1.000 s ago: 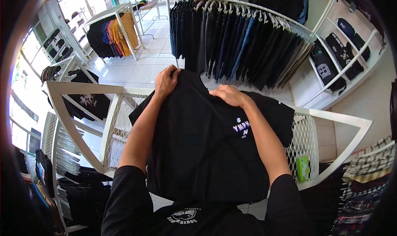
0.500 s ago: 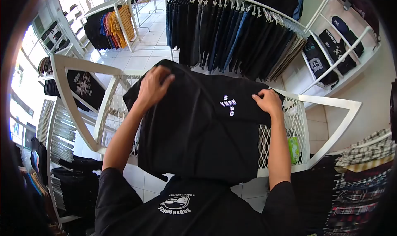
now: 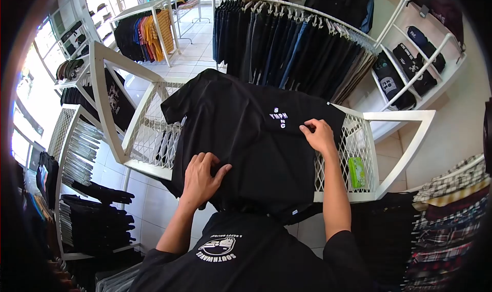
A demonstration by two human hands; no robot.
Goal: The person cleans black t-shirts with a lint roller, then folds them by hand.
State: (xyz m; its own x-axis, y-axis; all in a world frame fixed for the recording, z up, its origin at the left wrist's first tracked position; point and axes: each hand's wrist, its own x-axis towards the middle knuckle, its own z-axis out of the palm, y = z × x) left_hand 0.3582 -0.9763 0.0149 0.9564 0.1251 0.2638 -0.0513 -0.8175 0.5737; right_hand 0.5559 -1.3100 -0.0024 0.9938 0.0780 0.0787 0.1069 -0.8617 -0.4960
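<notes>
A black T-shirt [image 3: 256,153] with small white crossed lettering [image 3: 278,117] on its chest lies spread over a white wire-mesh rack [image 3: 148,151]. Its hem is toward my body and its collar end faces away. My left hand [image 3: 204,176] rests on the near left part of the shirt, fingers bent, thumb held apart. To the right of the lettering, my right hand [image 3: 320,136] is at the shirt's right side near the sleeve, thumb and fingers apart. No fabric shows gripped in either hand.
A green packet [image 3: 356,172] lies on the mesh at the right. Trousers [image 3: 287,51] hang on a curved rail beyond. Colourful shirts [image 3: 148,33] hang at the far left. Caps and folded dark goods fill the right wall shelf [image 3: 410,100]. Checked shirts [image 3: 446,205] hang at the lower right.
My left hand has come from the shirt's far left shoulder down to its near left side. The left sleeve now shows laid out. My right hand has shifted slightly left.
</notes>
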